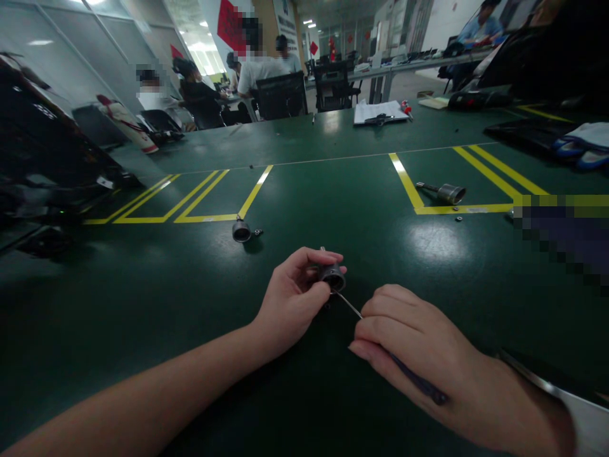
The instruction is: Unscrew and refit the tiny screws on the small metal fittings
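left hand (290,298): fingers clamped on small metal cylinder (332,275), held just above the table (143,298) | right hand (409,346): fingers closed around thin tool (349,306), tip at cylinder's underside | progress: fitting looks underway, unfinished | beyond fingertips: two similar parts lie untouched

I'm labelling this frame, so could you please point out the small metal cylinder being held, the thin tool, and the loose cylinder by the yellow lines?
held metal cylinder (332,276), head view, its side wall
thin tool (349,306), head view, bare shaft
loose cylinder (241,231), head view, open end
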Demonstrator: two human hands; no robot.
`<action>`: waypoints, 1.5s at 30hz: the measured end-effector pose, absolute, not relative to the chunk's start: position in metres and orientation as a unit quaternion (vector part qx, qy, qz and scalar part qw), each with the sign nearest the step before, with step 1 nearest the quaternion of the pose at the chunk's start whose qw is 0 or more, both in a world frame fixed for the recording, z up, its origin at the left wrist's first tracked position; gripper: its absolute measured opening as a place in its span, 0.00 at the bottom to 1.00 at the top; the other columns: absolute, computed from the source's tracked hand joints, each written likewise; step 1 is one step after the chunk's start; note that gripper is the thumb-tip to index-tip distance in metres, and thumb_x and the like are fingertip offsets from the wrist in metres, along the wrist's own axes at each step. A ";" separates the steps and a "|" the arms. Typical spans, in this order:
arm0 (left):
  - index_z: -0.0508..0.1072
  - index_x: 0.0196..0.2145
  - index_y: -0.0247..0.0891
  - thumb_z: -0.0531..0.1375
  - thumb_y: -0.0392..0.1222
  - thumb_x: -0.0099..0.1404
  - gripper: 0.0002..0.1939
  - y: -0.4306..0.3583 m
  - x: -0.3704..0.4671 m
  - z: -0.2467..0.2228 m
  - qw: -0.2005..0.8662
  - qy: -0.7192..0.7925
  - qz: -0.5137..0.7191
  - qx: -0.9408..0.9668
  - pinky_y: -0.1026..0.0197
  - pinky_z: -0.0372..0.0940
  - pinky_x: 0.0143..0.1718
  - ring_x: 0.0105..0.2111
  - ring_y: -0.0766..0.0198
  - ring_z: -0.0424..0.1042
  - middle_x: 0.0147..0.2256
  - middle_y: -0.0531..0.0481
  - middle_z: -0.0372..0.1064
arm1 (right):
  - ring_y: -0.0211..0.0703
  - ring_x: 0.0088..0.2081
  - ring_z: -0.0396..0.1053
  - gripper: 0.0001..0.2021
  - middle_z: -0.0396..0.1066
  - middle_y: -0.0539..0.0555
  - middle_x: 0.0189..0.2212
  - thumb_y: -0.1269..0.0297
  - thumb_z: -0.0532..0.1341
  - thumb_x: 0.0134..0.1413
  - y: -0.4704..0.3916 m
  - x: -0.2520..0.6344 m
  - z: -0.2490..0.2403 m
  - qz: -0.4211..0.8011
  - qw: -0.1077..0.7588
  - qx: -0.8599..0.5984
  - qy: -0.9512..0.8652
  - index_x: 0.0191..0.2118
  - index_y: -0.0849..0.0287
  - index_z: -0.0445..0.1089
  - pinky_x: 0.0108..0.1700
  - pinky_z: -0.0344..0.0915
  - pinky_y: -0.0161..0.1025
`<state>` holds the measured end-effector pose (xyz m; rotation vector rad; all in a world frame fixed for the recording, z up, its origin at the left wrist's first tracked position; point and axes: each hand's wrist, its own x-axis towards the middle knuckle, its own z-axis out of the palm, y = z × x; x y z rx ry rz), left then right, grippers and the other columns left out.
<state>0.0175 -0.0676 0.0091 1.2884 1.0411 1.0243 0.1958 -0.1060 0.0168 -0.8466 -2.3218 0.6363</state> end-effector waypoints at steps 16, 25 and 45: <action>0.75 0.38 0.36 0.57 0.30 0.55 0.13 -0.066 0.020 0.011 0.521 0.470 0.429 0.569 0.53 0.67 0.48 0.44 0.58 0.72 0.46 0.46 0.72 | 0.42 0.32 0.62 0.10 0.67 0.54 0.29 0.69 0.51 0.61 -0.110 0.196 0.016 0.197 0.273 -0.328 -0.883 0.35 0.62 0.69 0.34 0.60 0.41; 0.76 0.39 0.37 0.57 0.31 0.56 0.14 -0.066 0.020 0.012 0.508 0.479 0.423 0.577 0.51 0.66 0.50 0.46 0.57 0.71 0.48 0.46 0.71 | 0.43 0.33 0.62 0.09 0.67 0.55 0.29 0.70 0.52 0.61 -0.110 0.198 0.015 0.203 0.276 -0.324 -0.882 0.34 0.63 0.69 0.35 0.61 0.42; 0.75 0.39 0.36 0.57 0.30 0.55 0.14 -0.067 0.019 0.010 0.524 0.476 0.427 0.564 0.53 0.67 0.49 0.46 0.58 0.71 0.47 0.46 0.71 | 0.44 0.32 0.62 0.10 0.67 0.55 0.28 0.71 0.51 0.61 -0.110 0.197 0.017 0.200 0.288 -0.323 -0.879 0.35 0.64 0.70 0.34 0.61 0.42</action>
